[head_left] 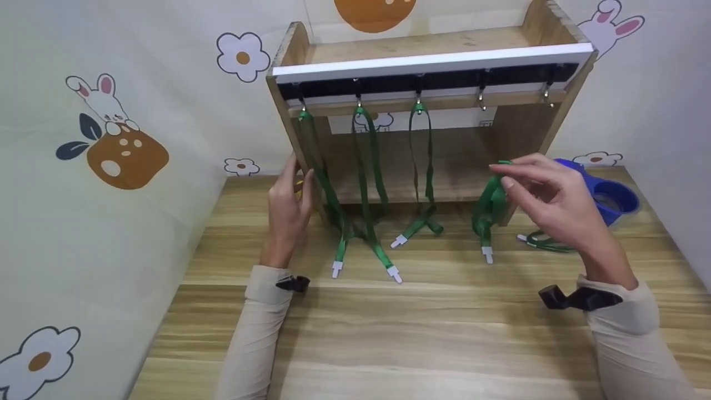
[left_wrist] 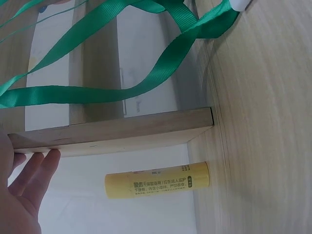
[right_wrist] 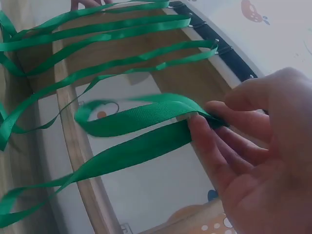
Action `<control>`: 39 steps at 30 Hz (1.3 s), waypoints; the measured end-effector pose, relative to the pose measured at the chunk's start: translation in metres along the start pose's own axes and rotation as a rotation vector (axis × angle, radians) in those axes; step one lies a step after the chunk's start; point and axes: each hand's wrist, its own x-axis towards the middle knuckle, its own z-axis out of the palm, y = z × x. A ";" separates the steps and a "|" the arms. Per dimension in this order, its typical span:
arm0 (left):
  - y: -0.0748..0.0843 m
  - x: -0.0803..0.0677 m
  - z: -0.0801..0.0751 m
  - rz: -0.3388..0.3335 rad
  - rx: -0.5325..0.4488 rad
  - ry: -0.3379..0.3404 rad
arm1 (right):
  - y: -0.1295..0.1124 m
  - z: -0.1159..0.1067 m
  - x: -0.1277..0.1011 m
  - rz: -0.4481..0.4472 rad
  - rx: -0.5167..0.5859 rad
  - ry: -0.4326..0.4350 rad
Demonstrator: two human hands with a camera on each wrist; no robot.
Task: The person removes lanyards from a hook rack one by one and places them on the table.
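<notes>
Head view: your right hand (head_left: 547, 194) pinches the green lanyard (head_left: 489, 208) loop just below the empty fourth hook (head_left: 482, 101); lift it straight up, keeping the loop open. Left hand (head_left: 289, 208), fingers straight, steadies the wooden rack (head_left: 289, 50) at its left post; press there so nothing shifts.

The green lanyard (head_left: 489, 206) is a flat woven ribbon loop with a white plastic clip at its lower end. The right hand (head_left: 547, 194) pinches the top of the loop, at 12 o'clock on the lanyard. The ribbon hangs doubled and slack from the pinch. Its clip rests on the table at 6 o'clock, just in front of the wooden rack (head_left: 427, 61), which the left hand (head_left: 288, 206) touches.
</notes>
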 end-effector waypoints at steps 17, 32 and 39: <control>-0.002 -0.002 0.000 -0.025 -0.020 -0.016 | 0.005 -0.003 0.000 0.023 -0.023 0.163; -0.003 -0.002 0.000 0.004 -0.040 0.000 | 0.005 -0.006 -0.001 -0.048 -0.033 0.117; -0.002 -0.001 0.000 -0.007 -0.034 0.000 | -0.015 0.002 -0.005 -0.125 0.051 0.086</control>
